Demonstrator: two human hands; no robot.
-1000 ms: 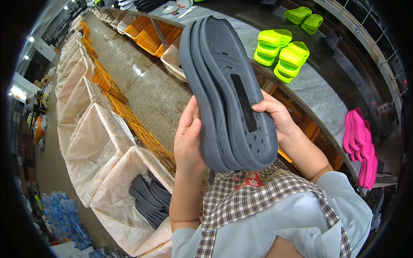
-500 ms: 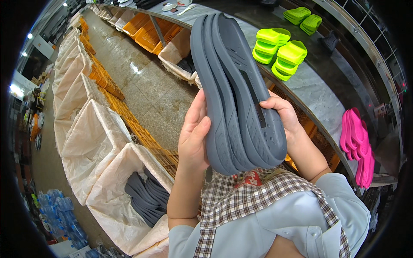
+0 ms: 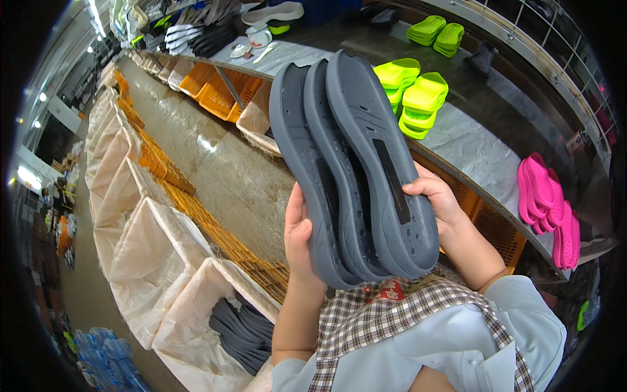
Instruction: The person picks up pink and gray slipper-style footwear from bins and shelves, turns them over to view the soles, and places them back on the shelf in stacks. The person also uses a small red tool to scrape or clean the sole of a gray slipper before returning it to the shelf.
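Observation:
A fanned stack of three dark grey shoe soles (image 3: 356,124) is held up in front of my chest. Their toe ends point away from me, and dark strips run along the inner faces. My left hand (image 3: 302,242) is closed on the stack's left edge near the heel end, with its other fingers partly hidden behind. On the right edge, my right hand (image 3: 436,202) grips the nearest sole, thumb on its face. More grey soles (image 3: 241,336) lie piled in a cloth-lined basket (image 3: 176,326) below my left forearm.
A grey worktable (image 3: 480,140) runs along the right, bearing lime-green soles (image 3: 424,98), pink soles (image 3: 541,193) and a mug (image 3: 259,36). Orange crates (image 3: 222,91) stand beneath it. A row of lined baskets (image 3: 124,176) borders the wet aisle (image 3: 215,153); blue plastic bottles (image 3: 108,356) sit lower left.
The soles have fanned farther apart and tilted, so more of their inner faces shows. Both hands keep hold, slightly lower in view. The view has shifted, showing more of the table's far end.

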